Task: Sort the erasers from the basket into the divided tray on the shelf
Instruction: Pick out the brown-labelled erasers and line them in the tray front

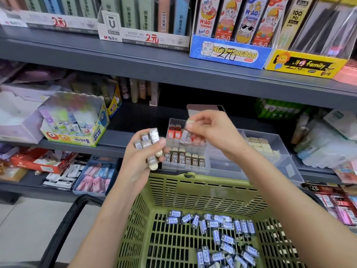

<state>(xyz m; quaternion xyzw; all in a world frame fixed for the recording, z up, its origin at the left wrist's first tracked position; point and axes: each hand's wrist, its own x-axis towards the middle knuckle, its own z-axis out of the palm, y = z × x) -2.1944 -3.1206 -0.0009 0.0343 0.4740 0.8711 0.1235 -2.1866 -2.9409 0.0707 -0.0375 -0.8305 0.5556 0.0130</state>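
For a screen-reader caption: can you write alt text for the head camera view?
A person's left hand grips a bunch of sleeved erasers while the right hand pinches one eraser above a clear divided tray on a shop shelf; a green basket below holds many more.

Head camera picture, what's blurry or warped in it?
Head view: the glue box and the goods at both side edges are smeared; the right hand is slightly blurred; the erasers in the basket look sharp; the shelf bows from the wide lens; glare streaks the clear packs top right.
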